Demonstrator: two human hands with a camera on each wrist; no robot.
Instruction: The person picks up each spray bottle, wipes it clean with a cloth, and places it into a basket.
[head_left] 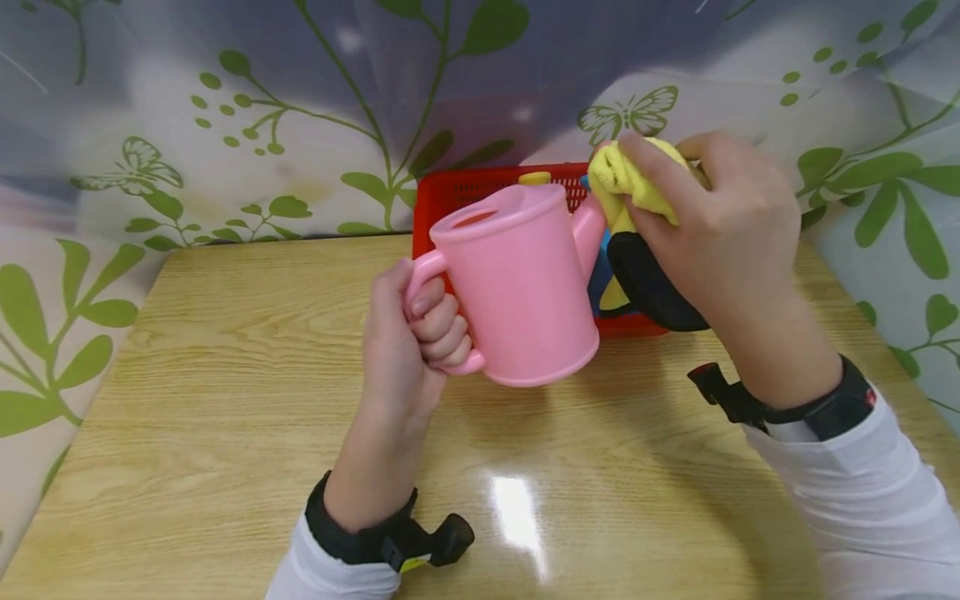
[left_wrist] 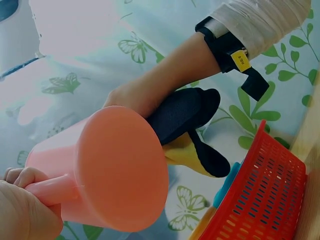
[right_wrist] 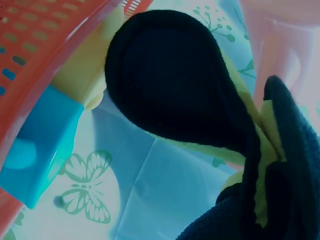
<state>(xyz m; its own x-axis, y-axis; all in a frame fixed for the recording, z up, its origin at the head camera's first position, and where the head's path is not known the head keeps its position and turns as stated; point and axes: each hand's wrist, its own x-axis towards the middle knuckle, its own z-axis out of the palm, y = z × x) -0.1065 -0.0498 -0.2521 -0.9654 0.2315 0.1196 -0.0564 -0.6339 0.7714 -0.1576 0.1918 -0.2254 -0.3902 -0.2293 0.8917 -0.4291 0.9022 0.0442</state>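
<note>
A pink watering can [head_left: 525, 292] is held up above the table, and my left hand [head_left: 405, 333] grips its handle with the fingers wrapped round. In the left wrist view the can's flat round base [left_wrist: 125, 170] faces the camera. My right hand [head_left: 727, 225] pinches a bunched yellow and black cloth [head_left: 637, 179] at the tip of the spout [head_left: 588, 233]. Black rounded flaps of this cloth hang below the fingers. In the right wrist view one wide flap [right_wrist: 170, 75] fills the middle, with yellow showing along its edge.
Behind the can stands a red slotted plastic basket [head_left: 438, 192] near the table's back edge. It holds blue [right_wrist: 40, 145] and yellow [right_wrist: 85, 70] things, partly hidden. The wooden table [head_left: 225, 375] meets a leaf-patterned curtain [head_left: 285, 183] at the back and sides.
</note>
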